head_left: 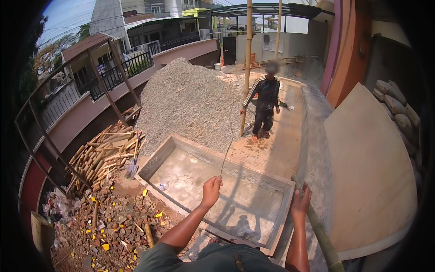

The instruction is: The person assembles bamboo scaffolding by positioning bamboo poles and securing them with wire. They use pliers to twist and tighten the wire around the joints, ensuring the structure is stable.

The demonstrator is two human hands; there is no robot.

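My left hand point(211, 191) is closed in a pinch on a thin dark wire point(229, 143). The wire runs up and away from my fingers across the gravel pile; whether it is metal or string I cannot tell. At the right, my right hand point(301, 202) is up against a green bamboo pole point(320, 231), its thumb and fingers on either side of the pole. The pole slants down toward the lower right edge. Below both hands lies a shallow rectangular concrete basin point(176, 168), with my shadow on its floor.
Behind the basin rises a gravel pile point(186, 97). A person point(264, 102) stands beyond it by an upright bamboo pole point(248, 54). Cut bamboo point(102, 152), a shovel point(132, 168) and broken bricks point(113, 213) lie left; a large pale board point(369, 172) and stacked sacks point(401, 109) stand right.
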